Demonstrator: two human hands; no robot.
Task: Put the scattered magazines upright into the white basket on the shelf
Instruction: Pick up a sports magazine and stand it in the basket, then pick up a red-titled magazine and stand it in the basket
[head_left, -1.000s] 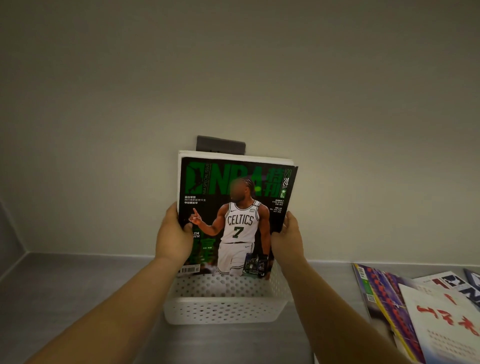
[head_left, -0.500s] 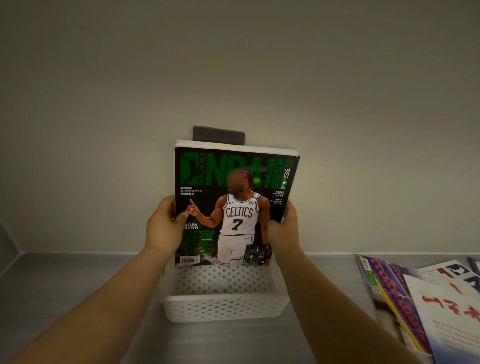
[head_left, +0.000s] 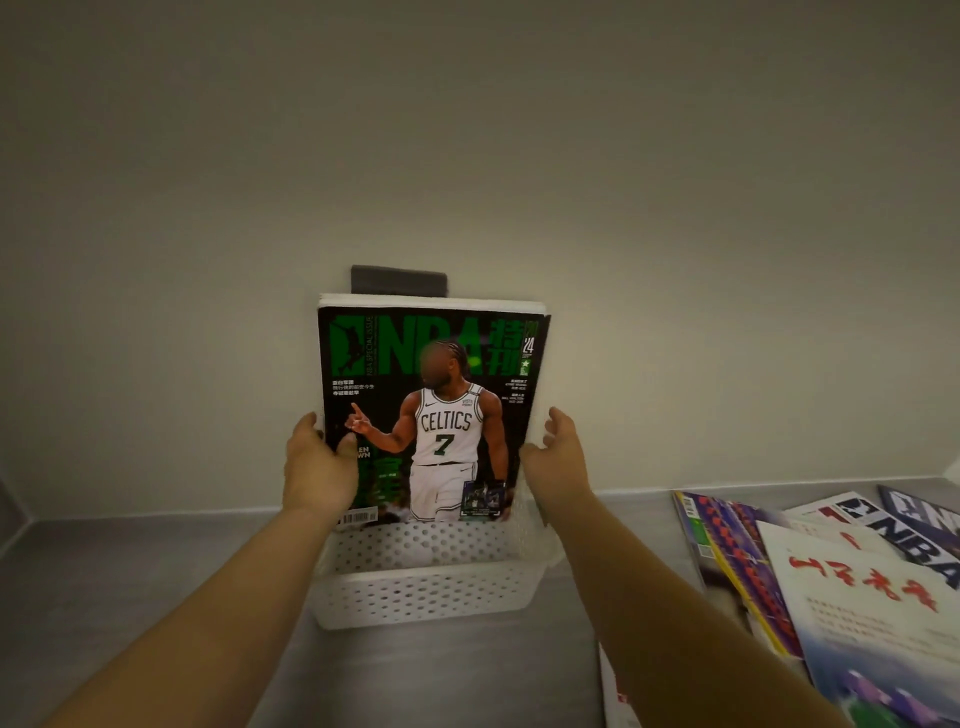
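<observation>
A black and green NBA magazine (head_left: 431, 374) stands upright in the white perforated basket (head_left: 431, 592), at the front of several magazines leaning toward the back wall. My left hand (head_left: 317, 467) grips its left edge, thumb on the cover. My right hand (head_left: 558, 457) is at the right edge with its fingers spread apart, just off the magazine. Scattered magazines (head_left: 852, 592) lie flat on the grey shelf to the right, a white one with red characters on top.
A dark grey plate (head_left: 399, 279) sits on the wall behind the basket. The grey shelf surface (head_left: 130, 582) extends left to a side wall. Another magazine corner (head_left: 615, 696) shows at the bottom edge.
The magazine has settled upright in the basket. My right hand has opened and come off the right edge, while my left hand still holds the left edge.
</observation>
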